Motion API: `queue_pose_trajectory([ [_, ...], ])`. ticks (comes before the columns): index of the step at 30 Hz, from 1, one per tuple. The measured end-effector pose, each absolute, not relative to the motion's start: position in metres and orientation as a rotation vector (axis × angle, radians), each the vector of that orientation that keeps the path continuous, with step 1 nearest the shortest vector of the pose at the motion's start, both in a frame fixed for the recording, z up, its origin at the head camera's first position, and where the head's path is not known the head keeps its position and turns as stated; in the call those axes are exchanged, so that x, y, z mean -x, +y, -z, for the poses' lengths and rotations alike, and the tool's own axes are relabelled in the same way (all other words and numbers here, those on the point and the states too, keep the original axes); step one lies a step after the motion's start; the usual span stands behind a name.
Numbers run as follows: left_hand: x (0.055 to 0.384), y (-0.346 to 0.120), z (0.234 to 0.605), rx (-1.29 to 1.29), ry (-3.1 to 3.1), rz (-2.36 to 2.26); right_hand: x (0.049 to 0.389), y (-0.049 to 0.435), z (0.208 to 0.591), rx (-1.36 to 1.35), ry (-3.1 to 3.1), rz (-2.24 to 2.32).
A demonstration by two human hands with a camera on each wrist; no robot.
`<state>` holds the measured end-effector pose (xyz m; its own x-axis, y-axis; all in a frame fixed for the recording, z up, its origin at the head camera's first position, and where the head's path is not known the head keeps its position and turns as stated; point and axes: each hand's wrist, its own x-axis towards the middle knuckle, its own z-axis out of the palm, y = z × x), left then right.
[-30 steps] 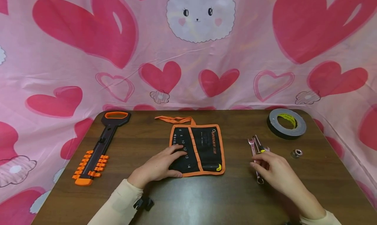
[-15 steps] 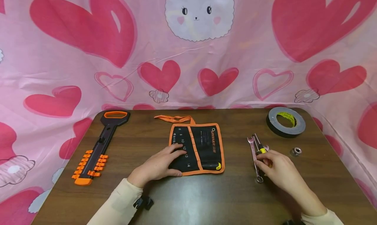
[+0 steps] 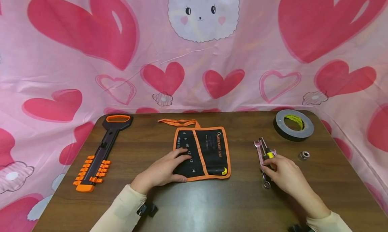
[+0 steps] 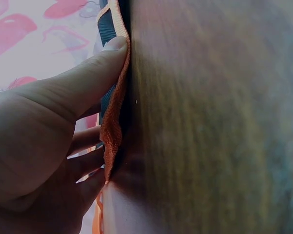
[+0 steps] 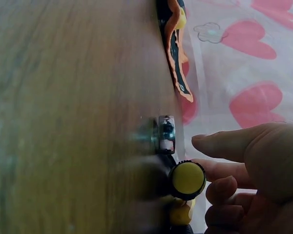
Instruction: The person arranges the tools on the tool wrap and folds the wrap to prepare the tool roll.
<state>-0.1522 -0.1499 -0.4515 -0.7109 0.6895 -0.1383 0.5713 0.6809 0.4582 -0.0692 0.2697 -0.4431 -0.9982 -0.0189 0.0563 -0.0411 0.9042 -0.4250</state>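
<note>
My left hand (image 3: 160, 169) rests on a black tool pouch (image 3: 213, 157) with orange edging and printed sizes. In the left wrist view, its thumb lies along the pouch's orange edge (image 4: 115, 107). My right hand (image 3: 285, 174) is over a small group of tools, thumb and index fingertips close to a combination wrench (image 3: 259, 152). A yellow-and-black handle (image 3: 269, 155) lies beside it, and a second wrench end (image 3: 274, 152) shows behind. In the right wrist view, the thumb and index finger extend beyond the wrench's ring end (image 5: 167, 134) and a round yellow handle end (image 5: 188, 178). Some tools are partly hidden.
A black-and-orange tool rack (image 3: 104, 146) lies at the left. On the right are a metal socket (image 3: 304, 155) and a roll of grey tape (image 3: 309, 127). A yellow piece (image 3: 224, 171) shows at the pouch's lower corner. A heart-printed cloth (image 3: 194, 56) hangs behind the table.
My right hand has shifted slightly about the tools, its fingertips staying near the wrench. The left hand stays on the pouch. The head view has tilted slightly.
</note>
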Motion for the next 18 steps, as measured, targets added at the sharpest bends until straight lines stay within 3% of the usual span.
queue_pose_trajectory([
  [18,0.1524,-0.15,0.4516,-0.998,2.6,-0.548,0.0712,0.2627,0.4441,-0.031,-3.016,-0.639],
])
